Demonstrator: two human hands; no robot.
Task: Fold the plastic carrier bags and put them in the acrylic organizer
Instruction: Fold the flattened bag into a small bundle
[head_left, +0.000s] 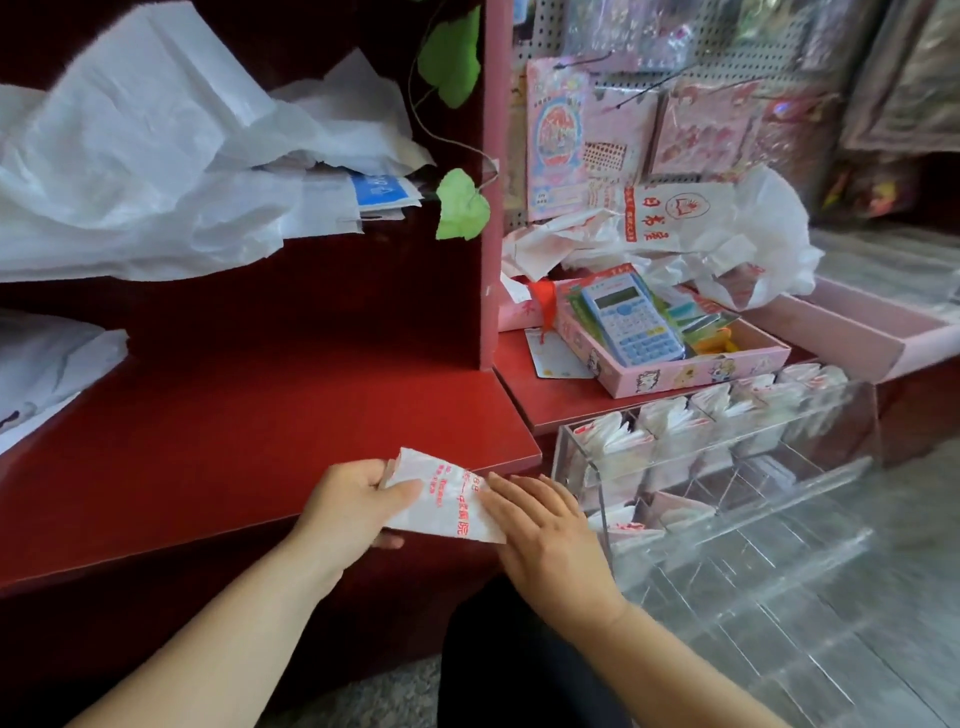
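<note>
One folded bag (447, 501), two hands: your left grip (353, 506) pinches its edge, thumb on top; your right grip (550, 540) touches it, fingers straight, near one organizer (727, 467).

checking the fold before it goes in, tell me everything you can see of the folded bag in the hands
The folded carrier bag is thin, crinkled white plastic with red printed characters, folded into a small flat packet. It is held tilted at the front edge of the red shelf, left of the acrylic organizer. The left hand pinches its left end, thumb on top, fingers beneath; the right hand lays straight fingers on its right edge.
</note>
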